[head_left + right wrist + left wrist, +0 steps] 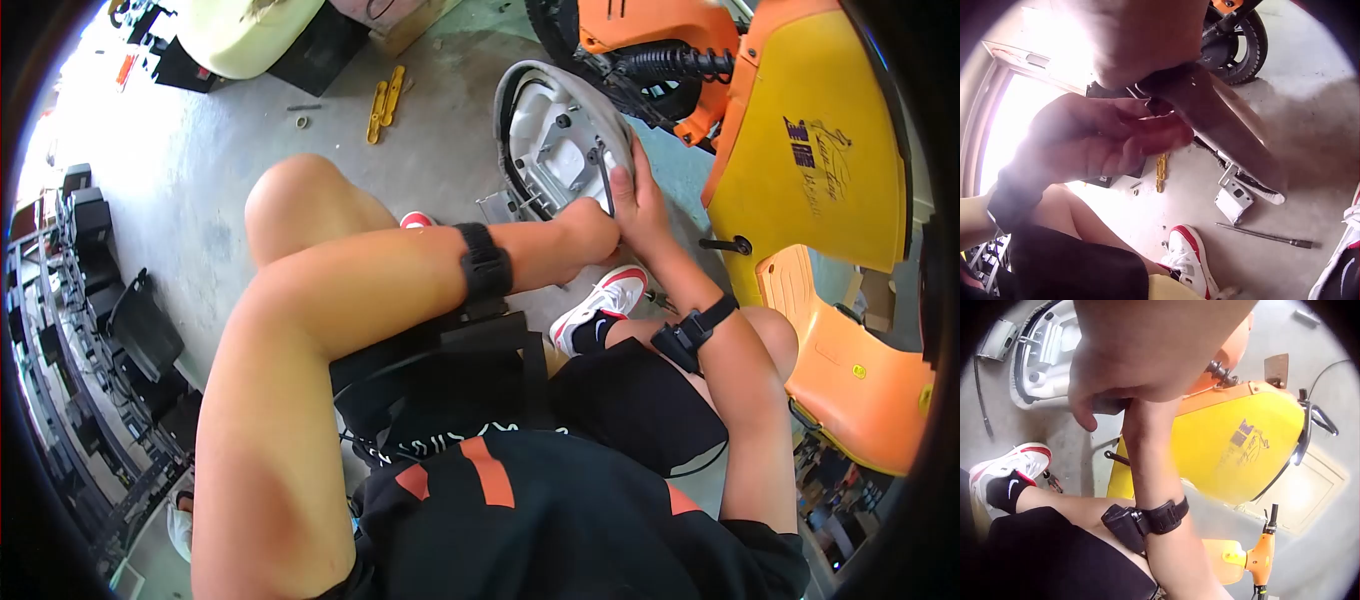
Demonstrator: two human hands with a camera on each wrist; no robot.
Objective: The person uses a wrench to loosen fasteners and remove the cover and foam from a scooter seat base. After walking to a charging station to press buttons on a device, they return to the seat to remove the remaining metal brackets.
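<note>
In the head view, a grey scooter seat (pixel 560 150) is tilted up with its white plastic underside showing. My right hand (pixel 648 205) grips its right side, thumb over the rim and fingers along the outer face. My left hand (pixel 590 232) has its fingers curled at the near edge, right beside the right hand. In the right wrist view, the left fingers (pixel 1138 140) close at a dark edge of the seat (pixel 1229 125); what exactly they pinch I cannot tell. The left wrist view shows the seat underside (pixel 1047 356) partly covered by my left hand (pixel 1141 356).
A yellow and orange scooter (pixel 820 140) stands close on the right. On the floor lie two yellow pieces (pixel 384 105), a metal ring (pixel 302 122) and a long thin tool (pixel 1266 234). A metal bracket (pixel 1234 199) is by the seat. Black racks (pixel 90 250) line the left.
</note>
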